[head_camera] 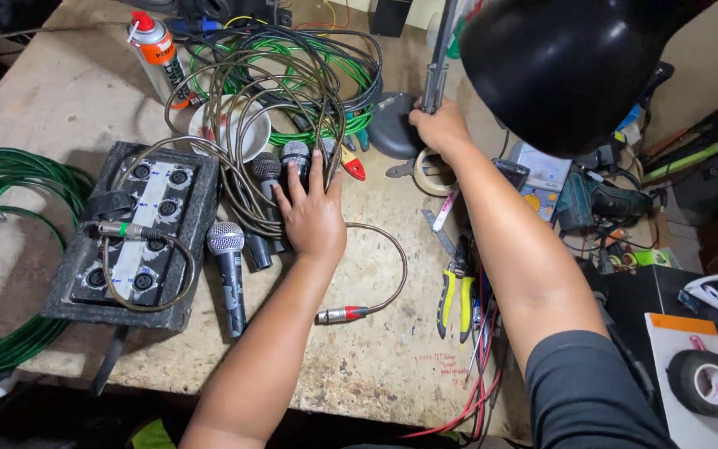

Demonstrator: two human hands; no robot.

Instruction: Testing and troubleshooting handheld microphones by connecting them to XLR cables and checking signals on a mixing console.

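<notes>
Head view: we record two bare hands at work over a worn workbench (359, 366). Our left hand (313, 212) lies flat, fingers spread and grasping nothing, pressed on a cluster of microphones (280, 179) near the bench centre, where a coil of olive-grey cable (276, 91) passes over them. One further microphone (228, 270) lies apart, just left of the forearm, its grille pointing away from us. Our right hand (440, 126) is clenched around the metal stem (435, 71) of a black desk lamp (567, 66), just above a roll of pale tape (434, 175) on the bench. Left of the microphones sits a black connector box (139, 237) with round sockets, one short cable plugged in and looped across it. A loose cable end with a red-banded plug (342, 314) lies beside the left wrist. Yellow-handled pliers (457, 291) rest under the right forearm. A spray can (158, 54) and white bowl (230, 129) stand at the far side; green cable (10, 179) coils at far left.
</notes>
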